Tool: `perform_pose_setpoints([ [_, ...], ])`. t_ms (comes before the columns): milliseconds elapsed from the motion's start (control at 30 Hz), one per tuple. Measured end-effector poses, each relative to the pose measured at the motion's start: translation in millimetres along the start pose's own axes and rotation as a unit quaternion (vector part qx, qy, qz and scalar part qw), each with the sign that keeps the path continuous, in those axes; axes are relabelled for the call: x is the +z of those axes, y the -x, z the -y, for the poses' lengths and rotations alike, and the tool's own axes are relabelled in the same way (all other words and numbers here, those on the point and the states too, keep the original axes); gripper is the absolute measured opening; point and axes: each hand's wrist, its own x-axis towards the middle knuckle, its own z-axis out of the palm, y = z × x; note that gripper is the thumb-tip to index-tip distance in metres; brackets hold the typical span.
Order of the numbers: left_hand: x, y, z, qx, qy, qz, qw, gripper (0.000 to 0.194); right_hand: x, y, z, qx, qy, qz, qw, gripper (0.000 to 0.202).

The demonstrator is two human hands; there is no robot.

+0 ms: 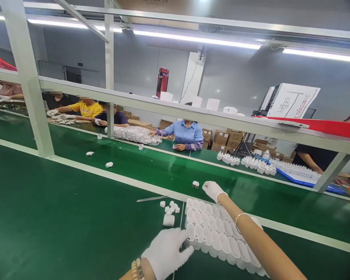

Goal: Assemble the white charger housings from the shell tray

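My left hand (169,249), in a white glove, is at the near left corner of a block of white oval plastic housings (207,235), open-topped and standing in rows. Its thumb and forefinger are apart beside the corner housing; whether they touch it I cannot tell. My right hand (214,191), also gloved, reaches past the rows over the green conveyor belt (151,171). Its fingers are drawn together, and anything inside them is hidden. Just left of those fingertips, apart from them, a small white part with a dark, reddish side (195,184) lies on the belt.
Left of the housings lie small white pieces (171,208), a white cylindrical piece (168,220) and a thin clear strip (152,198). More white parts (109,165) sit on the belt. A pale post (32,85) and shelf rail (175,107) cross ahead. Co-workers sit opposite, one in a blue shirt (188,134).
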Motion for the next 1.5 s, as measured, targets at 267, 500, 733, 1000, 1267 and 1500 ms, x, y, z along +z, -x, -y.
perform_pose_setpoints([
  [267, 3.0, -9.1, 5.2, 0.01, -0.075, 0.049, 0.996, 0.025, 44.7, -74.1, -21.8, 0.05, 0.042, 0.106, 0.992, 0.027],
  [500, 0.2, -2.7, 4.0, 0.021, -0.055, 0.046, 0.997, 0.037, 43.4, -67.2, -50.2, 0.039, 0.03, 0.148, 0.988, 0.029],
  [733, -5.4, -2.9, 1.4, 0.015, 0.035, 0.04, 0.998, 0.038, 47.6, -61.9, -45.7, 0.051, 0.017, 0.113, 0.992, 0.026],
  [1000, -14.4, 3.8, -6.6, 0.065, 0.096, 0.003, 0.993, 0.007, 7.6, -25.8, -1.9, -0.007, -0.109, 0.066, 0.992, 0.021],
  [1267, -10.0, 9.7, -3.2, 0.033, 0.166, -0.153, 0.974, 0.049, -67.8, 128.2, 43.0, -0.19, -0.167, 0.038, 0.967, 0.038],
  [1500, -0.9, 19.0, -4.2, 0.128, 0.106, -0.171, 0.971, 0.044, -47.7, 193.1, 55.4, -0.242, -0.081, 0.073, 0.964, 0.027],
])
